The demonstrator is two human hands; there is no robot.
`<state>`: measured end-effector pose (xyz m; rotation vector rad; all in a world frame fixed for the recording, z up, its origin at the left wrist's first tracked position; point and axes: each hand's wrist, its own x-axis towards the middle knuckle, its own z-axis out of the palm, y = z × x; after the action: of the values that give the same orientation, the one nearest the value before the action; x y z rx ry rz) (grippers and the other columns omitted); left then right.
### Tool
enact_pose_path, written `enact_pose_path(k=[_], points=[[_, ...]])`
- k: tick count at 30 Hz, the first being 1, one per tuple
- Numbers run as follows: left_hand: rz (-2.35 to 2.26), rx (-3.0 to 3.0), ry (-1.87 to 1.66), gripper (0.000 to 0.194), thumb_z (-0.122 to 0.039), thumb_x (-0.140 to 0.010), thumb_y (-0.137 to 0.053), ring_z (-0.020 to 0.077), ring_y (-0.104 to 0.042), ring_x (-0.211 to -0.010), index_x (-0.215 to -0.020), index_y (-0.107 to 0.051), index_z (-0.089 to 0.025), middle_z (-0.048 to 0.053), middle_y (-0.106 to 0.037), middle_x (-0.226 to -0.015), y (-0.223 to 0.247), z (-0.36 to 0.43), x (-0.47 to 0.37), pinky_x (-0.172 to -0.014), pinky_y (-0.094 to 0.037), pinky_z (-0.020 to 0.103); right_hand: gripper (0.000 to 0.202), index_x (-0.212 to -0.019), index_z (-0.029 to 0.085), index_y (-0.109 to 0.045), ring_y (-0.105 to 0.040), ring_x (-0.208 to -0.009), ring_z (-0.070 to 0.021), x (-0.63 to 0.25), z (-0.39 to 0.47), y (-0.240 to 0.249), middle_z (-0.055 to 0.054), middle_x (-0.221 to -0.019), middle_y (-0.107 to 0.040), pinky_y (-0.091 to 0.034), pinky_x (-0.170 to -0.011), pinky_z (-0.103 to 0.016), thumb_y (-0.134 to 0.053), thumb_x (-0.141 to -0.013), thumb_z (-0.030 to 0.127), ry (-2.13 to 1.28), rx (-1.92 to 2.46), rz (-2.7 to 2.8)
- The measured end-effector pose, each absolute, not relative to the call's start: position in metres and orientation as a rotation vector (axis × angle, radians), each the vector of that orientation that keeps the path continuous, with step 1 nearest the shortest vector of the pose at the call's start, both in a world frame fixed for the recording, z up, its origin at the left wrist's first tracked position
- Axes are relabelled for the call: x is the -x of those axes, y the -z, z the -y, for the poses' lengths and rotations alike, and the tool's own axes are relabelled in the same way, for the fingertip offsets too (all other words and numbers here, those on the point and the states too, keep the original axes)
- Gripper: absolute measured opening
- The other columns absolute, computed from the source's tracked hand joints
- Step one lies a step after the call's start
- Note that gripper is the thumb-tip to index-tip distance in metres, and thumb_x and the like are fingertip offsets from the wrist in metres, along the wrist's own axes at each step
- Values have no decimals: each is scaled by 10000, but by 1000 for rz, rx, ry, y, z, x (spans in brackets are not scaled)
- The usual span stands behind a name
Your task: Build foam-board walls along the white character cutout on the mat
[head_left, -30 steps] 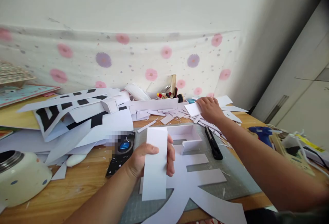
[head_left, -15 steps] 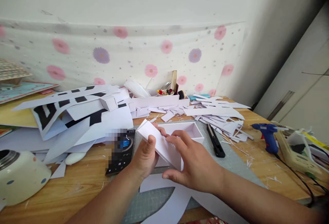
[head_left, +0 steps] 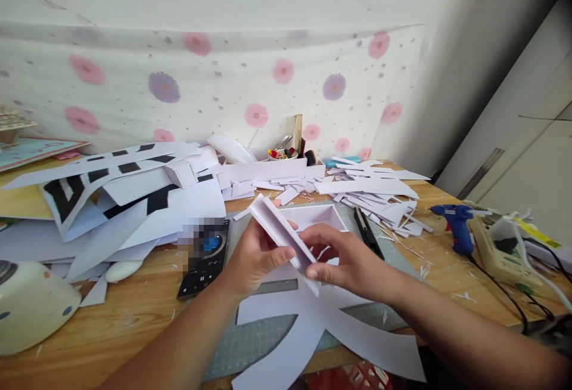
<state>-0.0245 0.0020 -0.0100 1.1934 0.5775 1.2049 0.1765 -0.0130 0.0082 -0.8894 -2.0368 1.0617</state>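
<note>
Between my two hands is a long, narrow white foam-board tray (head_left: 282,230), tilted, with its hollow side facing up. My left hand (head_left: 255,256) grips its left side, thumb along the near edge. My right hand (head_left: 338,257) pinches the lower right end between thumb and fingers. Just behind it, a white open box (head_left: 333,217) rests on the grey-green cutting mat (head_left: 263,342), partly covered by the tray and my hands. Beneath my hands lies a white cut-out sheet with curved arms (head_left: 308,324).
A black utility knife (head_left: 368,232) lies right of the box, a phone (head_left: 208,262) to the left. Farther right are a blue glue gun (head_left: 456,223) and a power strip (head_left: 504,253). White scraps (head_left: 379,193) and large sheets (head_left: 187,205) pile up behind; a cream flask (head_left: 40,306) stands left.
The tray has been turned over so its hollow side shows instead of its flat face. My left thumb has moved down along it. The view has shifted slightly.
</note>
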Motion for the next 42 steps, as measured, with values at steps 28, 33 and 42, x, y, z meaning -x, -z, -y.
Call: enact_pose_path(k=[28, 33, 42], points=[[-522, -1198, -1060, 396, -279, -686, -763, 224, -603, -929, -1040, -619, -175, 64, -674, -961, 11, -3, 27, -843, -437, 344, 242, -891, 166, -616, -569, -560, -157, -176, 22, -9, -39, -665, -650, -417, -522, -283, -384, -909, 232, -116, 1116, 2266], [-555, -1099, -1238, 647, -271, -538, -860, 184, -597, -845, -1090, -525, -225, 21, -635, -942, 16, -4, 24, -736, -457, 289, 395, -1292, 109, -469, -676, -789, -236, -163, 28, -2, -125, -1056, -699, -525, -653, -366, -406, -935, 267, 166, 1046, 2369], [-582, -1100, -1337, 607, -340, -536, -857, 160, -592, -800, -1026, -521, -216, -3, -629, -877, 15, -6, 24, -694, -477, 265, 553, -1427, 179, -334, -637, -845, -230, -161, 24, -3, -130, -1036, -648, -527, -742, -378, -435, -927, 394, -132, 1099, 2465]])
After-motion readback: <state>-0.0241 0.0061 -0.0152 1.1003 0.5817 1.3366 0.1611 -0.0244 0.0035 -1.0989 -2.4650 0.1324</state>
